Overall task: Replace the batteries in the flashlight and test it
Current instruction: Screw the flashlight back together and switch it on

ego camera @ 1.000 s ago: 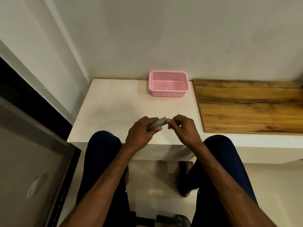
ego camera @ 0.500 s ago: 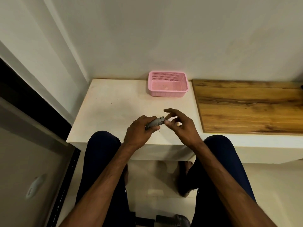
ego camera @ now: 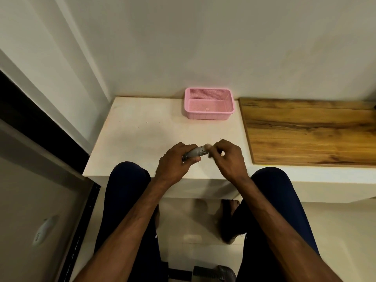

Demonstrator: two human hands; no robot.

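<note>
A small grey flashlight lies slanted in my left hand, which is closed around its lower left part, just above the front edge of the white table. The flashlight's right end sticks out past my thumb. My right hand meets that end with thumb and fingertips pinched on it. The contact spot is blurred, so whether a cap or a battery sits between the fingers is unclear. No loose batteries show on the table.
A pink mesh basket stands at the table's back edge against the wall, with a small pale item inside. A wooden board covers the surface to the right. My knees sit under the front edge.
My right hand's fingers, spread apart half a second ago, have closed onto the flashlight's right end. My left hand has kept its hold and barely moved.
</note>
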